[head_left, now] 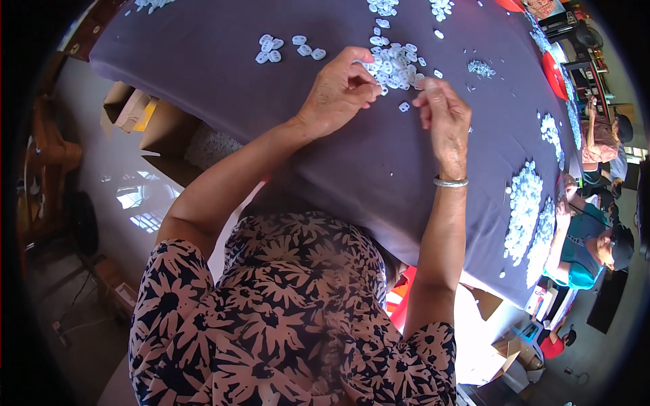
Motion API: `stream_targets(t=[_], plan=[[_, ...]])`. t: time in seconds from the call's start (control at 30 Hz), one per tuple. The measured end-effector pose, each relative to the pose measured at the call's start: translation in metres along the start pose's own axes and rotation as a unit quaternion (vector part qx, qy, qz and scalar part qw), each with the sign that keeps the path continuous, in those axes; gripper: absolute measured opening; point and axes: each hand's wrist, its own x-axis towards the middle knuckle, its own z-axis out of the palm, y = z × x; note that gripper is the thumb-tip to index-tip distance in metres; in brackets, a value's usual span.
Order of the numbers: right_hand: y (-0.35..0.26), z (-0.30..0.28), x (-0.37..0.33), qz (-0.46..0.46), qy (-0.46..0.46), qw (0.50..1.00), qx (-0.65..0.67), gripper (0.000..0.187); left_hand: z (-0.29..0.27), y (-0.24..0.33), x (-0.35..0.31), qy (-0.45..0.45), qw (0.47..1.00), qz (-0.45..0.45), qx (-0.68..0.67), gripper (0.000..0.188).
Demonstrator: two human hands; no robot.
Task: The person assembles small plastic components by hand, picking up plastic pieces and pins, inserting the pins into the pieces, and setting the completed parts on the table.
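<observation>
My left hand is at the left edge of a pile of small white oval plastic pieces, its fingers curled toward the thumb. Whatever lies between those fingertips is too small to make out. On the pile's right side is my right hand, wearing a silver bangle at the wrist. Its fingers are bent and drawn together, their tips by the pile's edge; what they hold cannot be made out. One loose oval piece lies on the cloth between the hands.
A dark purple cloth covers the table. Small groups of white pieces lie left of the pile, a heap of tiny shiny parts right. Larger white heaps line the right side, near a seated person. An open cardboard box stands below left.
</observation>
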Motion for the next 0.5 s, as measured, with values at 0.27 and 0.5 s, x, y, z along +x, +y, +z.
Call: stream_targets(t=[0.27,0.5], plan=[[0.035,-0.022,0.013,-0.146,0.082,0.98,-0.107,0.008,-0.023,0.002,0.013,0.093,0.992,0.056,0.072,0.031],[0.023,-0.002,0.025,-0.215,0.034,0.963,-0.161,0.011,-0.021,-0.013,0.012,0.11,0.993,0.034,0.03,0.03]])
